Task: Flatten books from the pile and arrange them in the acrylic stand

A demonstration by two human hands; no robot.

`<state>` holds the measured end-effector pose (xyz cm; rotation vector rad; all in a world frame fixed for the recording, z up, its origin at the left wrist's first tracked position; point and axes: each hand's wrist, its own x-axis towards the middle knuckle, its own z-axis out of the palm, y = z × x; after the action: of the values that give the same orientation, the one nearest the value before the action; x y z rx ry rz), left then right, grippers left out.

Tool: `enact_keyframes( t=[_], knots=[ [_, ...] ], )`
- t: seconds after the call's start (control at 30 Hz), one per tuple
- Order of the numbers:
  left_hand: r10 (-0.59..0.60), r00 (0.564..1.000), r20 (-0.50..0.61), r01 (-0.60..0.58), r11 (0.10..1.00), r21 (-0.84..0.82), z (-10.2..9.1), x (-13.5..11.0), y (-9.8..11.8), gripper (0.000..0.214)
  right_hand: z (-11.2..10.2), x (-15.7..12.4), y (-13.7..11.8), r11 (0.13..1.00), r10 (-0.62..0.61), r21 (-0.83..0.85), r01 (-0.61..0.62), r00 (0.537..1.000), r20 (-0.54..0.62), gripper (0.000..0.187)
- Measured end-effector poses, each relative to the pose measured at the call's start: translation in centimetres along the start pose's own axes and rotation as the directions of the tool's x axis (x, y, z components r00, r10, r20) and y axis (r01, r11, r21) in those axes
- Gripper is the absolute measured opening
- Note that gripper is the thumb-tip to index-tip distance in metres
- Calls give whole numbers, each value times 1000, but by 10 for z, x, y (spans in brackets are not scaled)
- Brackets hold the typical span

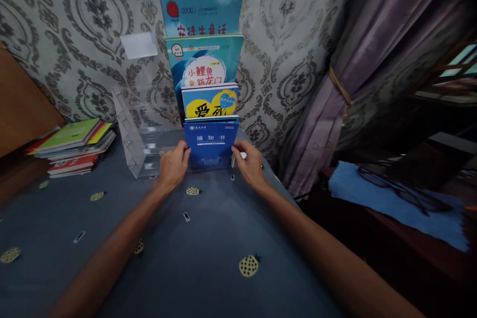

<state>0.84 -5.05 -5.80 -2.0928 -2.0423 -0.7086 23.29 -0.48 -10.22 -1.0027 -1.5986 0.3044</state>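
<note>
A dark blue booklet point(210, 151) marked 2022 stands upright at the front of a clear acrylic tiered rack point(130, 134). My left hand point(173, 165) grips its left edge between thumb and fingers. On the opposite edge, my right hand point(249, 161) pinches the same booklet. Behind it rise a blue and yellow book point(210, 101), a teal book with a white oval point(204, 62) and, tallest at the back, another teal book point(203, 10). They all occupy the right side of the rack, whose left side shows bare tiers.
A stack of books point(76, 146) lies left of the rack, near a brown wooden panel point(26, 104). A patterned wall stands behind. To the right hang a tied purple curtain point(328, 84) and, below, eyeglasses point(402, 191) on a blue cloth point(354, 184).
</note>
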Motion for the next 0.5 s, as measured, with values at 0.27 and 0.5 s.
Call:
enact_keyframes(
  t=[0.27, 0.5],
  knots=[
    [-12, 998, 55, 5, 992, 124, -3, 1, 5, 27, 3, 2, 6, 1000, 29, 4, -29, 1000, 5, 22],
    [-49, 994, 101, 30, 983, 182, -3, 5, 13, 31, 6, 1, 11, 999, 46, 29, -45, 999, -12, 21]
  ],
)
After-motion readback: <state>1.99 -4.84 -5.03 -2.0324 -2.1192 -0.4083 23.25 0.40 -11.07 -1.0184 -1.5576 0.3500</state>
